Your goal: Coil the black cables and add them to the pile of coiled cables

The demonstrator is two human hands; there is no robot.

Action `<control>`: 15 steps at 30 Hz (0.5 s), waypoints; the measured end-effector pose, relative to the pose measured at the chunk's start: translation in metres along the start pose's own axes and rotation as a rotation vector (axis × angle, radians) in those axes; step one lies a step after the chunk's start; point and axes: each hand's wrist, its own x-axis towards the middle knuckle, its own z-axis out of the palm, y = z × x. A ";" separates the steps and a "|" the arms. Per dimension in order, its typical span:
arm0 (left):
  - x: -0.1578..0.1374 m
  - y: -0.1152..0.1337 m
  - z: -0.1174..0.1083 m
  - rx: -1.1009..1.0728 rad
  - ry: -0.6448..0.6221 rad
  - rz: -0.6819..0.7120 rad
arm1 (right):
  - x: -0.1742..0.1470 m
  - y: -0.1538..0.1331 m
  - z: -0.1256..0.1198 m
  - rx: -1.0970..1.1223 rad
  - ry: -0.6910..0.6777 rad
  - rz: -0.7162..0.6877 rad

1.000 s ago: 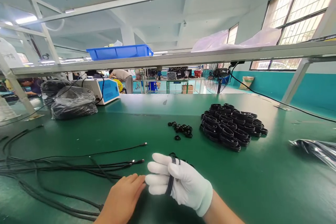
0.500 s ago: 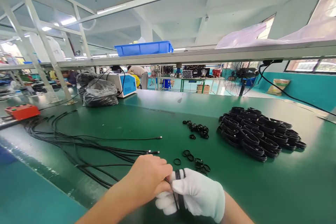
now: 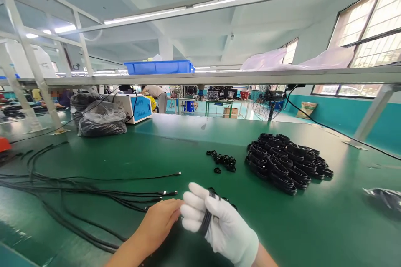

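My right hand [image 3: 219, 223], in a white glove, is closed around a small coil of black cable [image 3: 206, 222]. The thumb presses on the coil, and a metal connector end [image 3: 216, 219] pokes out below the thumb. My bare left hand [image 3: 159, 219] is just to the left, with its fingers stretched toward the gloved fingertips. No cable shows in it, and its fingertips are partly hidden. Long black cables [image 3: 103, 194] with metal plugs lie on the green table left of my hands. Black rings [image 3: 224, 160] lie beyond the glove; more are partly covered by it.
A heap of coiled black cables [image 3: 283, 160] sits to the right. Farther back stand a bagged bundle [image 3: 102, 119] and a white-and-blue machine [image 3: 134, 107]. A shelf [image 3: 219, 78] with a blue tray [image 3: 159, 67] crosses above the table. A plastic bag [image 3: 385, 200] lies at far right.
The view has turned right. My left hand has let go of the cable and drawn apart from the coil. The gloved hand has tilted up, its fingers more extended, and the connector end now shows.
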 end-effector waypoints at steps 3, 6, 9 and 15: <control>-0.002 0.011 0.008 0.303 0.019 -0.023 | 0.001 -0.011 -0.011 -0.051 0.202 -0.101; -0.006 0.033 0.018 0.558 0.001 0.002 | 0.002 -0.013 -0.023 -0.103 0.346 -0.113; -0.009 0.049 0.026 0.647 0.007 0.059 | 0.003 -0.009 -0.029 -0.184 0.417 -0.077; -0.007 0.050 0.011 0.681 0.017 0.296 | 0.003 0.003 -0.022 -0.332 0.383 0.045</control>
